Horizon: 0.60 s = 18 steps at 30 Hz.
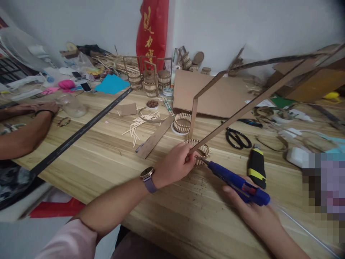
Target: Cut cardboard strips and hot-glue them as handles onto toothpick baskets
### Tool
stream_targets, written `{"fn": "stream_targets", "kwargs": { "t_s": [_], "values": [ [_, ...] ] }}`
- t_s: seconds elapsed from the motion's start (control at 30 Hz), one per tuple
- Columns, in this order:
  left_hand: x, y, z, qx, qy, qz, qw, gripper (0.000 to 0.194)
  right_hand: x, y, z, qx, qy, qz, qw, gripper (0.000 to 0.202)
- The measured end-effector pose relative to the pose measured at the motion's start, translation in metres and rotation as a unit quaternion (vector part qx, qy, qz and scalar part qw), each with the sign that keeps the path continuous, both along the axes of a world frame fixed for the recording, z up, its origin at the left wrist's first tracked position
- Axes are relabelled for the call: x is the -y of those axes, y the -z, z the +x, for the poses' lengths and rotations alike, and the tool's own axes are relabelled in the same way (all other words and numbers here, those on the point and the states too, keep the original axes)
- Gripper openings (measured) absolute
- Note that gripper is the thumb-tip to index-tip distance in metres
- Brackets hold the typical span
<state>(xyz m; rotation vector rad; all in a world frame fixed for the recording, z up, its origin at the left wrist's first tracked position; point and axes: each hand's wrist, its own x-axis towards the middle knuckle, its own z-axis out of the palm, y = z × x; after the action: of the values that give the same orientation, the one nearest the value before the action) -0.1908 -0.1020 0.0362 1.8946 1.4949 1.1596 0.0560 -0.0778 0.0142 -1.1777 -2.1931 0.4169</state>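
My left hand (174, 163), with a watch on its wrist, is closed in a pinch on a long brown cardboard strip (229, 121), at the rim of a small round basket (206, 150) made of short wooden sticks. The strip slants up to the right, folds and comes back down to the basket's far side. My fingers cover part of the near rim. In my right hand (250, 207) is a blue hot glue gun (234, 181), its nozzle close to the basket wall beside my left fingertips. Whether the nozzle touches cannot be seen. A clear glue stick (302, 228) trails behind the gun.
Behind my left hand stand another stick basket (182, 123), loose sticks (142, 122) and a flat cardboard strip (155, 138). Black scissors (237, 138) and a black-yellow cutter (257, 167) lie right. A cardboard sheet (212, 93) and finished baskets (151, 88) are farther back. Another person's arm (29, 131) rests left.
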Motion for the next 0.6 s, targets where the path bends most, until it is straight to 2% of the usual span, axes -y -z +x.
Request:
{"fn": "stream_targets", "kwargs": {
  "t_s": [0.13,0.3,0.4,0.5,0.6],
  "values": [
    [0.001,-0.001,0.000,-0.003,-0.008,-0.010,1.000,0.025,-0.001,0.007,0.003,0.019,-0.060,0.090,0.994,0.041],
    [0.001,-0.003,-0.001,0.022,-0.015,-0.047,0.999,0.026,0.000,0.013,0.004,0.020,-0.023,0.144,0.989,0.043],
    [0.001,-0.005,-0.001,0.054,-0.012,-0.068,0.996,0.028,0.001,0.007,0.004,0.001,-0.009,0.103,0.995,0.041],
    [0.002,-0.006,-0.001,0.058,-0.015,-0.073,0.996,0.028,0.002,0.002,0.004,-0.026,-0.034,-0.005,0.999,0.033],
    [0.002,-0.006,0.000,0.052,-0.023,-0.073,0.996,0.026,0.002,0.002,0.004,-0.035,-0.027,-0.084,0.996,0.029]
  ]
}}
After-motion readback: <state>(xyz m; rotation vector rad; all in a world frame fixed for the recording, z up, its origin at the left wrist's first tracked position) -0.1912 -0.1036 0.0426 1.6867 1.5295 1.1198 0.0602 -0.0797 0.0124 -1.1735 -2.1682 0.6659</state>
